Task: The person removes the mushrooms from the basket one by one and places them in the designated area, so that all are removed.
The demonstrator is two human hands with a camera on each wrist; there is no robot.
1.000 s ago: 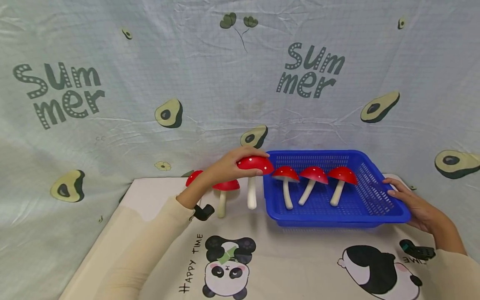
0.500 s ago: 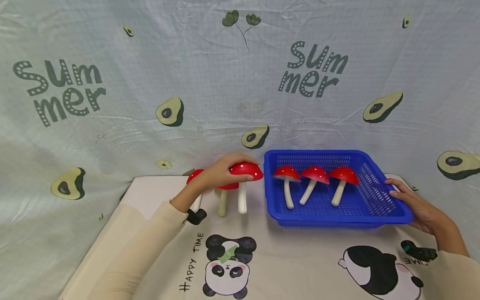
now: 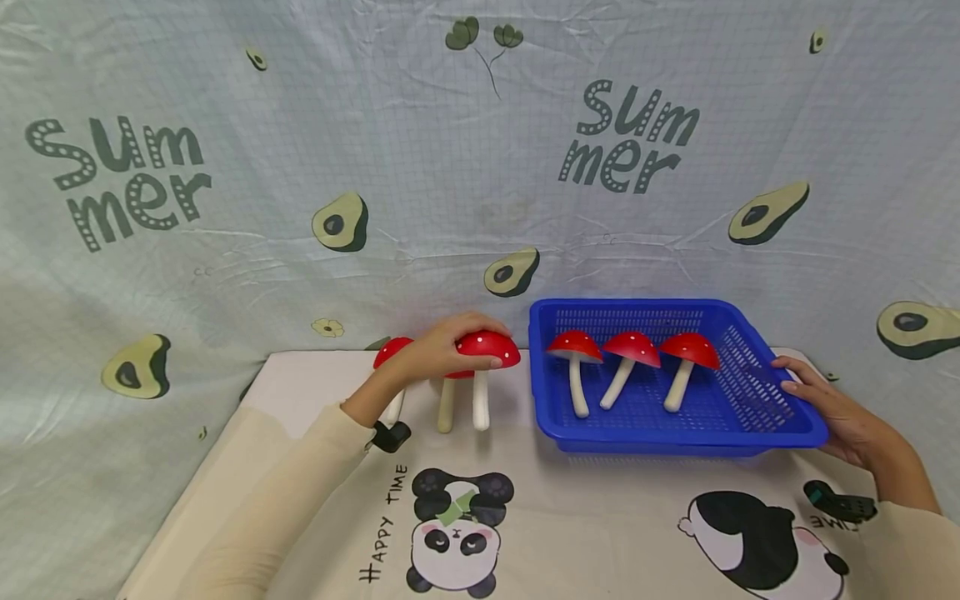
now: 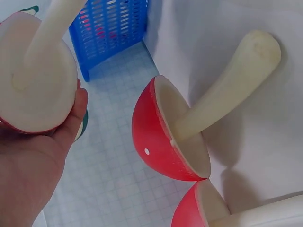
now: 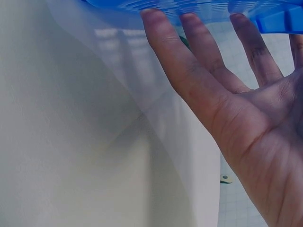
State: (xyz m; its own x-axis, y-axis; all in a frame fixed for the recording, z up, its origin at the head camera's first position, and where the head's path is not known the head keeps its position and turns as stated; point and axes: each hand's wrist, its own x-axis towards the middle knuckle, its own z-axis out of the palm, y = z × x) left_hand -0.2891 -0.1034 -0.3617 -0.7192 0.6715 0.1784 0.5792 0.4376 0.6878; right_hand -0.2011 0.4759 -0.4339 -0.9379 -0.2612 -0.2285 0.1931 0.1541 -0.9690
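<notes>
Your left hand [image 3: 442, 350], gripping a mushroom [image 3: 491, 347], has shifted from the blue basket [image 3: 675, 438] toward two others [image 3: 446, 407], apparently lining it up, while your right hand's [image 3: 847, 423] straight fingers touch the basket.

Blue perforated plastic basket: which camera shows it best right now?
The head view: the blue perforated plastic basket shows almost whole there, with three red-capped, pale-stemmed mushrooms inside. The left wrist view shows only part of its wall; the right wrist view, only a strip at the top, by the right hand.

L hand [image 3: 438, 346] gripping, L arm [image 3: 300, 477] angled fwd; R hand [image 3: 838, 417] w/ fingers [image 5: 163, 52] mostly straight.
</notes>
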